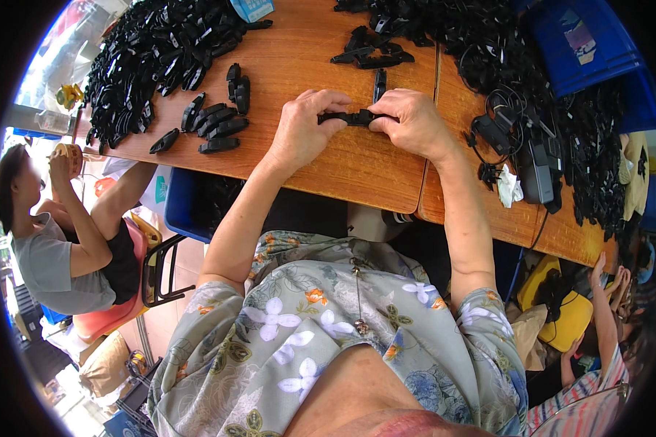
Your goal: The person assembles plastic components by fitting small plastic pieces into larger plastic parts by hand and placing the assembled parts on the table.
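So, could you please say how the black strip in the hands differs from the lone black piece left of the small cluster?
The black strip is held between the left hand and right hand; the lone black piece lies untouched on the table. The strip runs crosswise; the lone piece slants. Both are black.

Inward of the worktop's (pixel 386 167) near edge, the left hand (pixel 304 125) and right hand (pixel 413 122) hold opposite ends of a slim black piece (pixel 358 117); a black heap (pixel 160 47) lines the left edge.
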